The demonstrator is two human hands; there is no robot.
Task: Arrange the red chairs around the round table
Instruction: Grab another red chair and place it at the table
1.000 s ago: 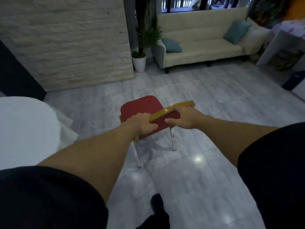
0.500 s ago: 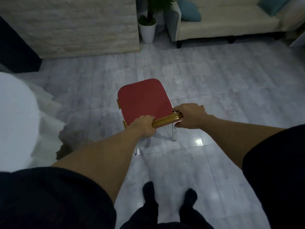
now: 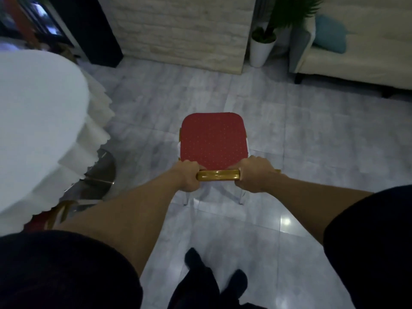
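Gripping the gold top rail (image 3: 217,175) of the red dotted-cushion chair (image 3: 213,140), left hand (image 3: 187,178) and right hand (image 3: 256,175) were both clenched on it, arms stretched forward. Chair stood mid-floor, well right of the white-clothed round table (image 3: 40,121). Risk: legs could snag the drooping tablecloth or hit the metal table base (image 3: 100,175) if swung left carelessly.

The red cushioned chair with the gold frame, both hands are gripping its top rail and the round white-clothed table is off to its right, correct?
Not quite. In the head view the round white-clothed table stands left of the red cushioned chair, not right. The left hand and right hand do grip its gold top rail.
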